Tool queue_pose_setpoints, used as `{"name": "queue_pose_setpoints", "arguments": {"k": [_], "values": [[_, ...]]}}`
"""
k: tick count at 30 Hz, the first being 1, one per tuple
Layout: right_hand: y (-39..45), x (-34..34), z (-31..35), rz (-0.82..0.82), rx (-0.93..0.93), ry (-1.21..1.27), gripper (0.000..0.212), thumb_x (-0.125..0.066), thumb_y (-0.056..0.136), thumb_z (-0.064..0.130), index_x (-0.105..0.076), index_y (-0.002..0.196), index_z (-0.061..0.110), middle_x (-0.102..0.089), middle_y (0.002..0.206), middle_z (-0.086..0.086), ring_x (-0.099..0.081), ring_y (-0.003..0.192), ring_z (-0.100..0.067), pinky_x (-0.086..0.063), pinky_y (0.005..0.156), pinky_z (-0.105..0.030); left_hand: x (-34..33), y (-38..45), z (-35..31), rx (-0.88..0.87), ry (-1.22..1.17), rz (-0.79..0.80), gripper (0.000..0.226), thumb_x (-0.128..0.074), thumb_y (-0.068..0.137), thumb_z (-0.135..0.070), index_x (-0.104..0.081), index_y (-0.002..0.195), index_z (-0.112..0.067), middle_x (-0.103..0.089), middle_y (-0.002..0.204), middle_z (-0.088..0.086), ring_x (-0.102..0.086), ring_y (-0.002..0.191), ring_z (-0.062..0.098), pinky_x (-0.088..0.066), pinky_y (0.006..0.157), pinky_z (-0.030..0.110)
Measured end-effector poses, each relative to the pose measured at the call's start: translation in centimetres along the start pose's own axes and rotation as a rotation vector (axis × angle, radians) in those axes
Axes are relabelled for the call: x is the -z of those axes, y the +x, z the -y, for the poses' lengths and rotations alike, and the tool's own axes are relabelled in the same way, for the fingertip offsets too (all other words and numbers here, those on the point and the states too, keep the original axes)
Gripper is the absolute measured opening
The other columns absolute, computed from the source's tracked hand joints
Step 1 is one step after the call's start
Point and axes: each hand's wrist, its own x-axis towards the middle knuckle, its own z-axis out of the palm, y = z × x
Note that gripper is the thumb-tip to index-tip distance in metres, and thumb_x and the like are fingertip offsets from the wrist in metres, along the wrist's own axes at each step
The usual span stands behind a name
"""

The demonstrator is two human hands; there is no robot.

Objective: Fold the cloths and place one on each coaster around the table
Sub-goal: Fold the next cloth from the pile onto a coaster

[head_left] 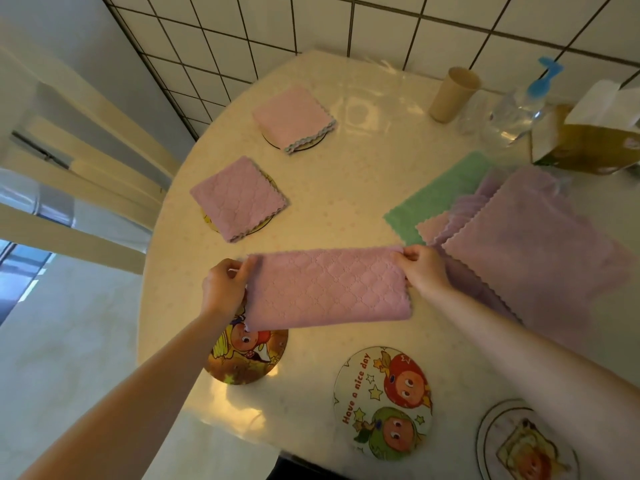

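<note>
Pink cloth, folded into a long strip, hangs stretched above the bench, the left hand and right hand each pinching an end between clamped fingers. Below it lies a cartoon coaster, apparently bare. Two folded cloths cover farther coasters; unfolded cloths are stacked at right.

held pink cloth: folded to a long strip, level above counter's left edge | two folded pink cloths: each on a coaster, far-left edge | bare cartoon coasters: near edge | unfolded stack: right side
</note>
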Motion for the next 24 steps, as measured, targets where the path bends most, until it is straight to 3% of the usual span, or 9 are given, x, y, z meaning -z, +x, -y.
{"name": "queue_pose_setpoints", "arguments": {"k": [2, 5, 7, 12, 15, 17, 19, 21, 24], "values": [[-0.8, 0.2, 0.0, -0.017, -0.02, 0.02, 0.027, -0.063, 0.088, 0.028, -0.063, 0.104, 0.006, -0.068, 0.1, -0.009, -0.064, 0.091, -0.024, -0.054, 0.084, -0.042, 0.6, -1.0, 0.3, 0.016, -0.024, 0.034, 0.043, -0.065, 0.078, -0.062, -0.062, 0.089, -0.02, -0.069, 0.078, -0.001, -0.065, 0.071, 0.021, -0.052, 0.056, 0.034], [-2.9, 0.6, -0.1, -0.01, -0.006, 0.009, 0.031, -0.061, 0.09, 0.024, -0.054, 0.115, 0.008, -0.062, 0.097, -0.001, -0.059, 0.082, -0.013, -0.046, 0.063, -0.017, 1.2, -2.8, 1.3, -0.009, 0.002, 0.106, 0.053, -0.076, 0.071, -0.052, -0.056, 0.108, -0.02, -0.068, 0.09, -0.002, -0.065, 0.08, 0.017, -0.052, 0.058, 0.029], [-4.4, 0.5, -0.8, 0.003, 0.01, -0.001, 0.037, -0.062, 0.09, 0.02, -0.047, 0.121, 0.007, -0.058, 0.095, 0.002, -0.057, 0.078, -0.009, -0.039, 0.056, -0.011, 1.4, -3.7, 2.0, -0.021, 0.002, 0.133, 0.061, -0.081, 0.069, -0.043, -0.052, 0.118, -0.021, -0.065, 0.097, -0.003, -0.063, 0.087, 0.017, -0.055, 0.065, 0.032], [-6.4, 0.2, -2.7, 0.057, -0.015, 0.002, 0.051, -0.069, 0.084, 0.016, -0.042, 0.126, 0.009, -0.057, 0.095, 0.004, -0.058, 0.083, -0.012, -0.046, 0.064, -0.018, 1.1, -4.9, 3.0, -0.079, 0.021, 0.134, 0.053, -0.083, 0.071, -0.024, -0.053, 0.115, -0.023, -0.063, 0.096, -0.004, -0.061, 0.084, 0.012, -0.052, 0.063, 0.024], [-6.7, 0.2, -3.0, 0.058, 0.003, 0.003, 0.048, -0.069, 0.082, 0.007, -0.045, 0.123, 0.011, -0.057, 0.093, 0.005, -0.061, 0.088, -0.015, -0.049, 0.067, -0.021, 0.9, -5.1, 3.4, -0.084, 0.037, 0.113, 0.048, -0.08, 0.075, -0.02, -0.055, 0.115, -0.022, -0.063, 0.098, -0.002, -0.062, 0.086, 0.015, -0.048, 0.057, 0.019], [-6.9, 0.1, -3.0, 0.042, 0.026, -0.005, 0.042, -0.069, 0.082, 0.006, -0.048, 0.119, 0.01, -0.058, 0.094, 0.003, -0.062, 0.09, -0.019, -0.048, 0.065, -0.019, 0.8, -5.3, 3.5, -0.087, 0.099, 0.076, 0.046, -0.078, 0.076, -0.019, -0.055, 0.116, -0.021, -0.062, 0.103, -0.001, -0.06, 0.092, 0.017, -0.049, 0.063, 0.021], [-7.7, 0.1, -2.6, -0.009, 0.098, -0.117, 0.039, -0.066, 0.084, 0.006, -0.048, 0.119, 0.006, -0.057, 0.105, -0.005, -0.06, 0.093, -0.018, -0.047, 0.069, -0.017, 0.6, -6.0, 3.7, -0.239, 0.291, -0.02, 0.046, -0.073, 0.078, -0.015, -0.055, 0.12, -0.018, -0.057, 0.114, 0.002, -0.055, 0.102, 0.023, -0.05, 0.08, 0.032], [-9.1, -0.2, -2.1, -0.104, 0.295, -0.365, 0.045, -0.063, 0.085, 0.004, -0.046, 0.126, 0.005, -0.05, 0.123, -0.011, -0.053, 0.109, -0.021, -0.048, 0.086, -0.023, -0.1, -7.1, 3.7, -0.602, 0.485, -0.117, 0.046, -0.064, 0.081, -0.012, -0.054, 0.125, -0.015, -0.054, 0.123, 0.006, -0.052, 0.108, 0.031, -0.046, 0.089, 0.039], [-11.8, -2.3, -1.2, 0.002, 0.634, -0.638, 0.054, -0.051, 0.09, 0.005, -0.035, 0.141, 0.009, -0.033, 0.148, -0.009, -0.032, 0.136, -0.026, -0.034, 0.109, -0.037, -3.0, -9.4, 3.3, -0.967, 0.561, 0.068, 0.051, -0.052, 0.091, -0.025, -0.044, 0.14, -0.018, -0.041, 0.147, 0.005, -0.035, 0.136, 0.028, -0.033, 0.11, 0.04]]}}
